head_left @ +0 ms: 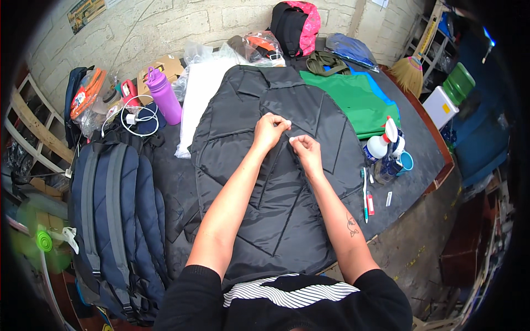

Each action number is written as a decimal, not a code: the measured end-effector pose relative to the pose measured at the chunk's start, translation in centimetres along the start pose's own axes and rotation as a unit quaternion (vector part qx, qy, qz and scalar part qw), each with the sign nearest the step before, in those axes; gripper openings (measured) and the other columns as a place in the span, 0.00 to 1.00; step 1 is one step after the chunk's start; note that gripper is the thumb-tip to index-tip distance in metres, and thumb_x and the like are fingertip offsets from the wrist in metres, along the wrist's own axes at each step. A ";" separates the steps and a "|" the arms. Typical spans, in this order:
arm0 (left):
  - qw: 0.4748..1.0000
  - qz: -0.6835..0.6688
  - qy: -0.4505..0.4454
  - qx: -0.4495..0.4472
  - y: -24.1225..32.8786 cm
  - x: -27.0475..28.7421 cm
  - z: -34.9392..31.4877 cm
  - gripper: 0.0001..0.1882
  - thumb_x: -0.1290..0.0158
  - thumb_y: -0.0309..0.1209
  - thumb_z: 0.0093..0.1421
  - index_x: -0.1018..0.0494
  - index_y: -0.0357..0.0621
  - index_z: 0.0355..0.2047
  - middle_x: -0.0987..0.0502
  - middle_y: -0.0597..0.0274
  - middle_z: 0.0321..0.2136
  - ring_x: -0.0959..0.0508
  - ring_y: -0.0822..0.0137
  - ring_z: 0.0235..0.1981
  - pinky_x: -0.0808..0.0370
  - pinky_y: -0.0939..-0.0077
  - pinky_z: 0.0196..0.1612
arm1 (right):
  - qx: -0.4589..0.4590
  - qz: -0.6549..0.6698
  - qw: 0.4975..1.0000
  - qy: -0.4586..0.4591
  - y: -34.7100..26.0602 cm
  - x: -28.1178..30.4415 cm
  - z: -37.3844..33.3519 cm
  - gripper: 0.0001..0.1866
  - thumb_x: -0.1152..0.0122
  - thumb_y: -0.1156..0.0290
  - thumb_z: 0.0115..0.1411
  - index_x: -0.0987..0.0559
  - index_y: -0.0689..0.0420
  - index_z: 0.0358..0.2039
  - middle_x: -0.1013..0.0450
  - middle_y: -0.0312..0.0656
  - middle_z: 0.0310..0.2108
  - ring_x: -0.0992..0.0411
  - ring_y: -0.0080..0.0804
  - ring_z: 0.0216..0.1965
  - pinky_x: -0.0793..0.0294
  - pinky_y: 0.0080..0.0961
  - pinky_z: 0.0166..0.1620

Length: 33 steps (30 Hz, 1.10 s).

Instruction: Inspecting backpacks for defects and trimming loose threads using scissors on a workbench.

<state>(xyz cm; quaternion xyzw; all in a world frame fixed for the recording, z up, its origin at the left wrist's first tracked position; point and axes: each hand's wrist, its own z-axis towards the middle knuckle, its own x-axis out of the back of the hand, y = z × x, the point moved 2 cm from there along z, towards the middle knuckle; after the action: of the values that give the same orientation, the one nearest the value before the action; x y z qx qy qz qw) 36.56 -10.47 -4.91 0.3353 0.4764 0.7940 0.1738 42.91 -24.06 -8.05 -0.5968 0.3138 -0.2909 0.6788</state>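
A large black fabric piece with stitched seams lies spread over the dark table in front of me. Both of my hands are just over its middle, a short gap apart. Thumb and fingers of my left hand are pinched together, with a pale spot at the tips. My right hand is pinched too, slightly nearer to me, also with something whitish at its fingertips. Whatever sits in either pinch is too small to name. The fabric wrinkles below my hands, and my forearms cover parts of it.
On the left stand a navy backpack and a purple bottle beside a white cable. Green fabric lies back right. Nearer are a spray bottle, a blue cup and a toothbrush. A green fan blurs lower left.
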 end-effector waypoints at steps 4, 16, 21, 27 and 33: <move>0.997 -0.071 0.011 -0.034 -1.3 -0.1 0.4 0.09 0.41 0.36 0.50 0.21 0.43 0.23 0.25 0.59 0.23 0.25 0.63 0.28 0.30 0.69 0.34 | -0.007 -0.015 1.000 0.002 0.3 0.2 0.5 0.05 0.40 0.71 0.56 0.24 0.59 0.27 0.32 0.28 0.20 0.38 0.12 0.21 0.42 0.11 0.26; 0.805 -0.562 -0.111 0.154 -4.8 15.7 0.0 0.40 0.70 0.59 0.64 0.37 0.31 0.54 0.25 0.58 0.22 0.27 0.65 0.22 0.30 0.73 0.29 | -0.173 -0.051 0.984 -0.012 1.0 6.3 -5.6 0.19 0.34 0.66 0.53 0.31 0.57 0.41 0.36 0.27 0.20 0.45 0.11 0.15 0.49 0.14 0.18; 0.976 -0.036 -0.157 0.148 -2.1 17.3 -4.0 0.24 0.56 0.44 0.64 0.23 0.32 0.37 0.23 0.57 0.21 0.24 0.70 0.25 0.28 0.80 0.32 | -0.168 -0.006 0.984 -0.064 1.5 6.5 -6.2 0.16 0.35 0.76 0.51 0.29 0.58 0.39 0.35 0.26 0.19 0.46 0.11 0.14 0.51 0.13 0.17; 0.900 0.397 -0.021 -0.177 0.3 7.0 -12.1 0.33 0.52 0.48 0.59 0.43 0.48 0.62 0.49 0.46 0.63 0.53 0.49 0.66 0.59 0.42 0.63 | -0.145 -0.080 0.985 -0.044 2.2 6.1 -7.2 0.15 0.37 0.80 0.49 0.27 0.62 0.39 0.28 0.32 0.26 0.31 0.18 0.30 0.33 0.14 0.38; 0.891 0.433 -0.088 -0.102 -3.0 3.4 -19.3 0.37 0.54 0.48 0.60 0.49 0.43 0.64 0.52 0.44 0.64 0.55 0.51 0.67 0.61 0.45 0.64 | -0.039 -0.178 0.983 -0.013 1.0 7.7 -8.4 0.11 0.37 0.74 0.52 0.27 0.58 0.36 0.28 0.30 0.25 0.34 0.13 0.24 0.38 0.13 0.26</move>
<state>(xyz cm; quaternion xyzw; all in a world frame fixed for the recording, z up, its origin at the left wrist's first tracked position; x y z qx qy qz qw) 20.58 -19.33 -12.52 0.5568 0.1836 0.8022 -0.1128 41.31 -35.20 -10.41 -0.6726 0.2048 -0.3866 0.5968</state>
